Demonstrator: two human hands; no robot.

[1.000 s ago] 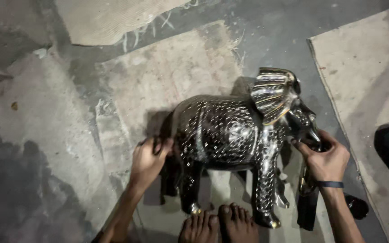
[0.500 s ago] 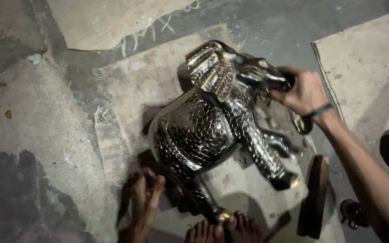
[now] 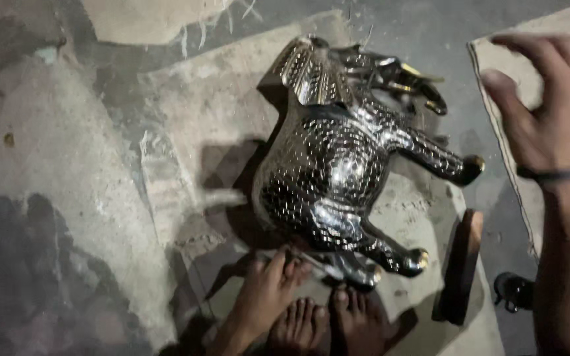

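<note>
Elephant (image 3: 338, 165) lies tipped on side. Left hand (image 3: 268, 290) grips rear leg; right hand (image 3: 549, 105) spread, off it. One-hand hold: could roll, dent ear (image 3: 311, 69).

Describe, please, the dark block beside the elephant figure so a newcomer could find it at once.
Start at the shiny metal elephant figure lying on the floor mat. Just right of its gold-tipped hind foot lies a dark wooden block. Unlike the patterned elephant, it is plain, narrow and matte.
</note>
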